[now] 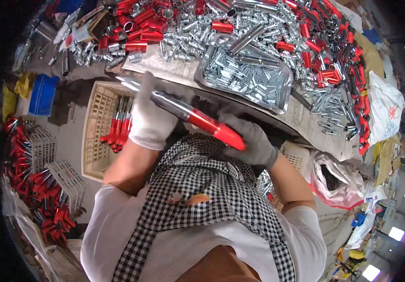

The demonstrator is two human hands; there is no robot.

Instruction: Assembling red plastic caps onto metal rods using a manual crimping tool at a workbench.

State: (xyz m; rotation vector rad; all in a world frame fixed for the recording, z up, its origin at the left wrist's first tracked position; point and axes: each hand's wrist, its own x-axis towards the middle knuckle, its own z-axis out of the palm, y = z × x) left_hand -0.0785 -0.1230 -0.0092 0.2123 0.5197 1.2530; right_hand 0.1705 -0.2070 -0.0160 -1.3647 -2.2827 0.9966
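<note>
A long tool with a chrome shaft and a red end (207, 122) lies slantwise across the front of my body, its kind not clear. My right hand (252, 138), in a grey glove, is closed round its red end. At the chrome part is my left hand (153, 120) in a white glove, smeared by motion. One left finger points up across the shaft, and the other fingers are partly hidden behind it. Below my left wrist, a cream plastic basket (89, 134) holds several similar red and chrome tools (120, 124).
Ahead, the bench carries a metal tray (200, 70) of small metal pins, among heaped chrome parts (183, 35) and red tubes (141, 35). Red-handled tools (54, 207) pile up beside grey crates (66, 181) at left. An open white-and-pink sack (339, 195) stands at right.
</note>
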